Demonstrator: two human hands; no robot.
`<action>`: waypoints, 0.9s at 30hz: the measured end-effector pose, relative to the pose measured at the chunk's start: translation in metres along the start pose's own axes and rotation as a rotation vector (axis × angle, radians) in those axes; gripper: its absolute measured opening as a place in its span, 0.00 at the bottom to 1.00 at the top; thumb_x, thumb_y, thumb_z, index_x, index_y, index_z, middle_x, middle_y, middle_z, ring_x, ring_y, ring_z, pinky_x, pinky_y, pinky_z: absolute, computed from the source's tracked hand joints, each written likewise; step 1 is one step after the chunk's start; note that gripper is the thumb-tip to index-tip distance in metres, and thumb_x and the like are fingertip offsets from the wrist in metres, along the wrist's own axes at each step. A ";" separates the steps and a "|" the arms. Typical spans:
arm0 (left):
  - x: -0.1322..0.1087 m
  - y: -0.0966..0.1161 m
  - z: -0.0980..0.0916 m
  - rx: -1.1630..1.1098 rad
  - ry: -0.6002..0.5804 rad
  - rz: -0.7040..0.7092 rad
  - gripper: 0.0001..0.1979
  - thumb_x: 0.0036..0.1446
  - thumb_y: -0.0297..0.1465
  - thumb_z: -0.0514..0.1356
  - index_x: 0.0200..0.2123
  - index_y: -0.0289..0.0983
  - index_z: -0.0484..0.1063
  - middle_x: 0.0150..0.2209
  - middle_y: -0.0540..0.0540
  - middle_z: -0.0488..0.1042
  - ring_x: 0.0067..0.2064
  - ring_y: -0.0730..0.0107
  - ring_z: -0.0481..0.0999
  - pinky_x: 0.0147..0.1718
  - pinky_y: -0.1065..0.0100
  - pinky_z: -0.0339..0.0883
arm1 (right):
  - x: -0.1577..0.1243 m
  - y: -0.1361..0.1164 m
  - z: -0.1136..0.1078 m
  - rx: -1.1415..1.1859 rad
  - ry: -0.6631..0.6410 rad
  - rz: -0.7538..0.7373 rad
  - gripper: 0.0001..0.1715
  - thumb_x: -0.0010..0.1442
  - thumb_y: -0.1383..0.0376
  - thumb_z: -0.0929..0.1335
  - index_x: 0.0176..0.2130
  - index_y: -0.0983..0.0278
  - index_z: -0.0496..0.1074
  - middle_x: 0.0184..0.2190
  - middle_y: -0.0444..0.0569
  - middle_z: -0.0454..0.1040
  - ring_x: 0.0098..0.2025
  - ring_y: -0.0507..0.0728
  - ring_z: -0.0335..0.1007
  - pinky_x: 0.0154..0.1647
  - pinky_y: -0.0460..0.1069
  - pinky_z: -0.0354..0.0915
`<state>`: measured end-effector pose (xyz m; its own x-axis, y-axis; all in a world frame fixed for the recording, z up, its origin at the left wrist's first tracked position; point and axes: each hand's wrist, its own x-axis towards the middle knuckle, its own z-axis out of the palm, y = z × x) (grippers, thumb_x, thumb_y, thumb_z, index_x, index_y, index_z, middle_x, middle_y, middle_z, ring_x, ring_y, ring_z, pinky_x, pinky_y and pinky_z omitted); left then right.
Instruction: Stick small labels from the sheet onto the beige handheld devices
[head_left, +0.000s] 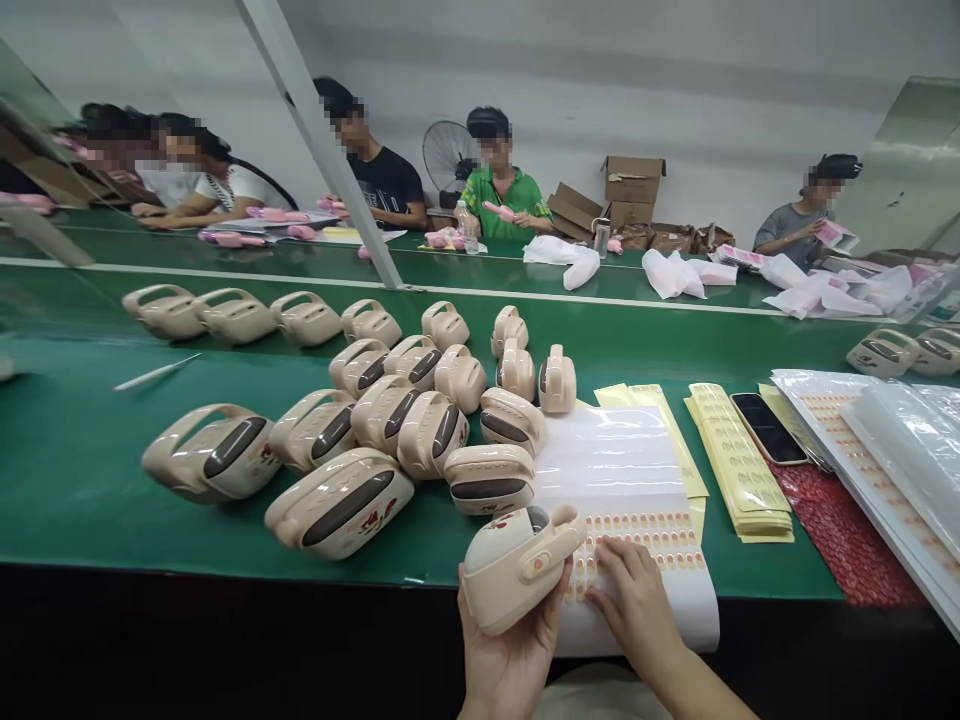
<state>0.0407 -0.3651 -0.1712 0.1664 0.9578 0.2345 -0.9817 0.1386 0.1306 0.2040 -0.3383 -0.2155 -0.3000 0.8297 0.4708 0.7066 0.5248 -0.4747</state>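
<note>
Gripping a cream handled device [510, 575] in the left hand [504, 672], a worker holds it over the edge of a white sheet of peach labels [660, 625], the right hand [634, 600] lying open with fingertips on the labels. More handled devices [382, 420] crowd the green assembly belt [71, 480] beside the sheet.

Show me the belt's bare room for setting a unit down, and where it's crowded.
Bare green belt lies left of the beige units, below the white pointed tool; a smaller patch lies between the yellow strips and the red wrap. Crowded: the central cluster, up to the sticker sheet under the right hand.
</note>
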 end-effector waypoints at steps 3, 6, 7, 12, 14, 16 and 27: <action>-0.002 0.002 0.001 -0.004 0.025 0.011 0.28 0.60 0.48 0.41 0.53 0.40 0.66 0.55 0.46 0.68 0.59 0.60 0.60 0.57 0.63 0.53 | -0.002 -0.004 0.003 -0.063 0.009 -0.059 0.12 0.53 0.72 0.67 0.39 0.60 0.68 0.42 0.51 0.71 0.43 0.62 0.64 0.40 0.58 0.64; -0.004 0.003 -0.001 0.031 0.072 0.029 0.27 0.60 0.47 0.41 0.51 0.40 0.68 0.53 0.45 0.70 0.57 0.61 0.63 0.56 0.63 0.54 | -0.001 -0.008 0.005 -0.057 0.045 -0.122 0.09 0.52 0.73 0.67 0.33 0.61 0.68 0.39 0.49 0.72 0.41 0.62 0.64 0.38 0.57 0.63; -0.005 0.003 -0.003 0.057 0.086 0.052 0.26 0.60 0.47 0.42 0.51 0.41 0.68 0.52 0.45 0.71 0.55 0.60 0.66 0.55 0.61 0.56 | -0.001 -0.008 0.005 -0.037 0.054 -0.126 0.08 0.53 0.73 0.67 0.32 0.61 0.68 0.38 0.49 0.73 0.40 0.61 0.65 0.37 0.57 0.63; -0.011 0.011 -0.008 0.491 0.220 0.214 0.24 0.50 0.43 0.60 0.51 0.48 0.66 0.45 0.48 0.77 0.47 0.56 0.74 0.50 0.54 0.62 | 0.014 -0.004 -0.013 0.293 -0.011 0.075 0.06 0.56 0.67 0.65 0.27 0.62 0.68 0.32 0.49 0.72 0.37 0.59 0.67 0.38 0.56 0.64; -0.010 0.015 -0.004 0.850 0.295 0.320 0.42 0.30 0.34 0.72 0.53 0.46 0.64 0.48 0.45 0.74 0.50 0.52 0.70 0.53 0.55 0.59 | 0.032 -0.007 -0.035 0.510 -0.068 0.253 0.09 0.57 0.62 0.65 0.26 0.62 0.69 0.35 0.50 0.71 0.40 0.59 0.69 0.39 0.55 0.65; -0.006 0.020 0.003 1.183 0.247 0.390 0.50 0.18 0.25 0.74 0.53 0.45 0.64 0.52 0.43 0.70 0.54 0.47 0.66 0.55 0.54 0.54 | 0.052 -0.017 -0.060 0.694 -0.137 0.357 0.12 0.57 0.58 0.66 0.27 0.62 0.70 0.39 0.52 0.70 0.43 0.59 0.68 0.40 0.55 0.66; 0.009 0.032 0.003 1.628 -0.289 0.230 0.50 0.26 0.20 0.71 0.56 0.50 0.60 0.57 0.38 0.65 0.55 0.42 0.64 0.50 0.44 0.57 | 0.082 -0.063 -0.093 0.617 -0.354 0.185 0.07 0.49 0.70 0.70 0.22 0.60 0.70 0.39 0.47 0.67 0.47 0.59 0.65 0.49 0.59 0.63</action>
<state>0.0107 -0.3528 -0.1615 0.2345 0.8188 0.5240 0.0980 -0.5562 0.8252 0.1941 -0.3210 -0.0776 -0.4736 0.8720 0.1235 0.3077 0.2952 -0.9045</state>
